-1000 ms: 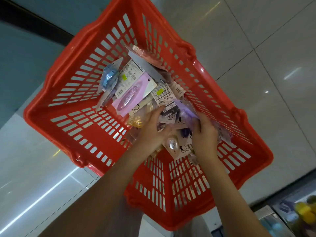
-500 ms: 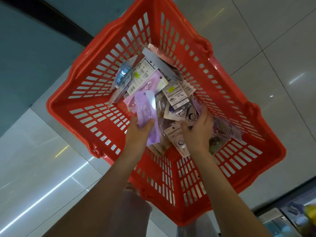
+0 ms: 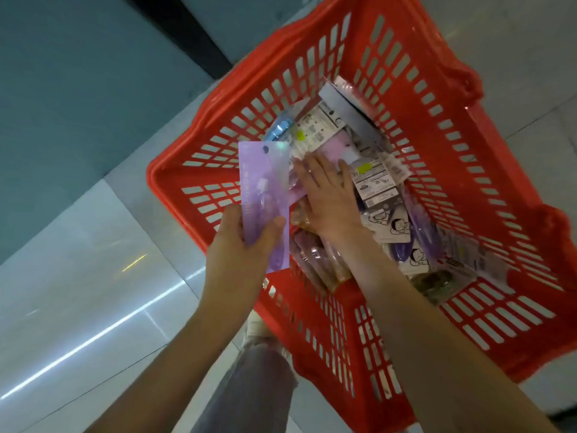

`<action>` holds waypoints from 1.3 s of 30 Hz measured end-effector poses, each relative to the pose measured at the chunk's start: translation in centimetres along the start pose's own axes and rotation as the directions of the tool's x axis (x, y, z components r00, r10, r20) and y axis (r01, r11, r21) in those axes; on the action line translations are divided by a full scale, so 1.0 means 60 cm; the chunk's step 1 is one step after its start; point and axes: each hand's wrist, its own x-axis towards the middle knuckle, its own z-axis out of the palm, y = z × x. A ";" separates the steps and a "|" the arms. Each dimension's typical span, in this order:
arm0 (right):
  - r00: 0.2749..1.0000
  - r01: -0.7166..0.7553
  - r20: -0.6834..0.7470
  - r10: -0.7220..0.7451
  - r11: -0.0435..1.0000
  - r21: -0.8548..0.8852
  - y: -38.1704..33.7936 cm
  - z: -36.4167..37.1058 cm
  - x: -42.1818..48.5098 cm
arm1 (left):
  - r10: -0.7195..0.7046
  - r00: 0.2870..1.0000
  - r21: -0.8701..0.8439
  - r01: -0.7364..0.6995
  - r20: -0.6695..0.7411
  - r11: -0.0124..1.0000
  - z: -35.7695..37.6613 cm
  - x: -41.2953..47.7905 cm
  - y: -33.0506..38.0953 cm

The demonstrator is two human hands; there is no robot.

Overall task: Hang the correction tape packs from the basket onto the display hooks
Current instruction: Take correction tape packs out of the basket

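A red slotted basket point(image 3: 437, 98) stands on the tiled floor and holds a heap of several correction tape packs point(image 3: 377, 185) in purple, pink, blue and white. My left hand point(image 3: 240, 245) grips a long purple pack point(image 3: 263, 195) by its lower part, lifted above the basket's left wall. My right hand point(image 3: 327, 195) lies with spread, straight fingers on the heap, its fingertips on a pink pack point(image 3: 335, 150). Packs under that hand are hidden. No display hooks are in view.
Glossy light floor tiles point(image 3: 78, 292) surround the basket. A dark teal wall base point(image 3: 78, 89) runs along the upper left. My trouser leg point(image 3: 249, 385) shows below the basket's near corner.
My left hand has raised the purple pack out of the heap and moved it left, over the basket's wall. My right hand has moved forward onto the middle of the heap with fingers spread.
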 end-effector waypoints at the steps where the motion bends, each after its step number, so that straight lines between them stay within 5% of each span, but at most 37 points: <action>1: 1.000 -0.017 0.016 0.017 0.999 -0.037 0.001 0.005 0.007 | 0.003 1.000 -0.019 -0.003 0.008 1.000 -0.015 0.004 0.004; 10: 0.997 0.067 0.040 -0.059 0.958 -0.279 0.020 -0.069 -0.044 | -0.057 0.996 -0.026 0.059 0.068 0.998 -0.042 0.035 0.019; 16: 0.956 0.248 -0.100 -0.277 0.940 -0.233 0.005 -0.308 -0.108 | -0.069 0.995 0.092 0.062 0.076 0.994 -0.099 -0.015 0.102; 19: 0.893 0.393 -0.126 -0.432 0.885 -0.249 -0.020 -0.468 -0.128 | 0.021 0.973 0.096 -0.044 0.228 0.994 -0.158 -0.063 0.187; 24: 0.729 0.610 -0.142 -0.669 0.730 -0.308 -0.088 -0.734 -0.120 | 0.152 0.733 -0.134 -0.084 0.663 0.987 -0.280 -0.195 0.373; 28: 0.649 0.663 -0.144 -0.747 0.649 -0.374 -0.155 -0.930 -0.109 | 0.297 0.609 -0.263 -0.146 0.736 0.954 -0.390 -0.319 0.493; 32: 0.741 0.570 -0.256 -0.620 0.784 -0.247 -0.234 -1.120 -0.110 | 0.430 0.661 -0.412 -0.196 0.615 0.890 -0.500 -0.431 0.589; 35: 0.854 0.367 -0.449 -0.261 0.916 0.166 -0.318 -1.241 -0.125 | 0.522 0.718 -0.470 -0.301 0.461 0.830 -0.576 -0.519 0.659; 37: 0.880 0.295 -0.468 -0.079 0.863 0.409 -0.390 -1.313 -0.140 | 0.592 0.724 -0.480 -0.403 0.355 0.779 -0.621 -0.580 0.701; 39: 0.894 0.297 -0.445 -0.052 0.813 0.501 -0.460 -1.386 -0.153 | 0.653 0.727 -0.471 -0.510 0.210 0.720 -0.666 -0.637 0.737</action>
